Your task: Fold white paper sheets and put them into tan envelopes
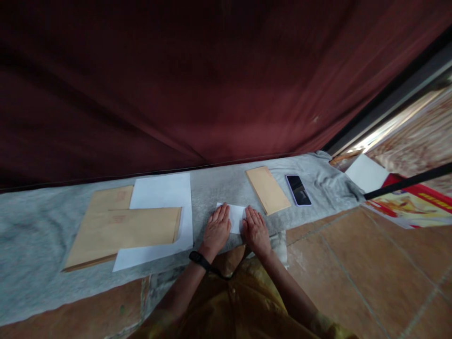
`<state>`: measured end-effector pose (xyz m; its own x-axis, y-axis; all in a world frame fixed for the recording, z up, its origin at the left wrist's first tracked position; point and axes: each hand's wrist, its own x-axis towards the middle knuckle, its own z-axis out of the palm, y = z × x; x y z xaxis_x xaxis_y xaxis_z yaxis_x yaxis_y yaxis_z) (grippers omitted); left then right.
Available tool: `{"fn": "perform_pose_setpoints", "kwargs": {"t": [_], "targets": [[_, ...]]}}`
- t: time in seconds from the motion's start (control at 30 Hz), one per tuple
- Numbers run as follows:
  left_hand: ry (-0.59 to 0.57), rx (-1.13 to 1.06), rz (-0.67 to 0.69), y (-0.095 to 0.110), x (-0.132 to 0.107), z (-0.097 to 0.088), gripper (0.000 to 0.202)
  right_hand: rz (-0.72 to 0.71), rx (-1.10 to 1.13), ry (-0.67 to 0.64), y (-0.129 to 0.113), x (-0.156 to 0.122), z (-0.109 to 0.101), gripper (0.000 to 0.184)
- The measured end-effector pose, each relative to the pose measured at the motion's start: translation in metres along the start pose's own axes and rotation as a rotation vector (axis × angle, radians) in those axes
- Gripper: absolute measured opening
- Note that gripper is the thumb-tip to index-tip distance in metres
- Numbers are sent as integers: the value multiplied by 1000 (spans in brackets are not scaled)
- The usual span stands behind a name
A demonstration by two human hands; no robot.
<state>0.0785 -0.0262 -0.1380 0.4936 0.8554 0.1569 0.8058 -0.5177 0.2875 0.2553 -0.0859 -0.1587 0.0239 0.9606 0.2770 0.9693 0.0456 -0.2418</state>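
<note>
A small white sheet of paper point(237, 217), apparently folded, lies on the grey cloth in front of me. My left hand point(218, 228) rests flat on its left end, fingers stretched out. On the right end lies my right hand point(256, 230), also flat with extended fingers. Both palms hide the paper's side edges. To the right of my hands is a stack of small brown envelopes point(268, 189). Left of them, larger brown envelopes point(148, 227) lie partly over white paper sheets point(162, 190).
A phone point(298, 190) lies right of the small envelopes. The grey cloth point(212, 186) covers a narrow ledge against a dark red curtain point(226, 103). Below is a tiled floor point(335, 263). A red and yellow printed box or poster point(413, 205) is at the far right, behind a dark bar.
</note>
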Motion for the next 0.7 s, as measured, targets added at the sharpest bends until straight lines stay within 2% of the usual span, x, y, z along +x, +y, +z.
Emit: {"fn": "perform_pose_setpoints", "kwargs": {"t": [0.13,0.27,0.43,0.57,0.63,0.7], "targets": [[7,5,-2,0,0,2,53,-11,4,-5,9,3,-1,48],[30,-20,-16,-2,-2,7,53,-8,44,-15,8,24,-1,45],[92,-102,-1,-7,-4,10,49,55,76,-91,4,47,-6,44],[150,-149,6,-11,-5,11,49,67,109,-118,5,57,-12,34],[192,-204,-35,-13,-6,11,51,76,148,-131,6,62,-15,27],[256,-306,-136,-16,-6,10,53,101,219,-146,7,67,-18,22]]}}
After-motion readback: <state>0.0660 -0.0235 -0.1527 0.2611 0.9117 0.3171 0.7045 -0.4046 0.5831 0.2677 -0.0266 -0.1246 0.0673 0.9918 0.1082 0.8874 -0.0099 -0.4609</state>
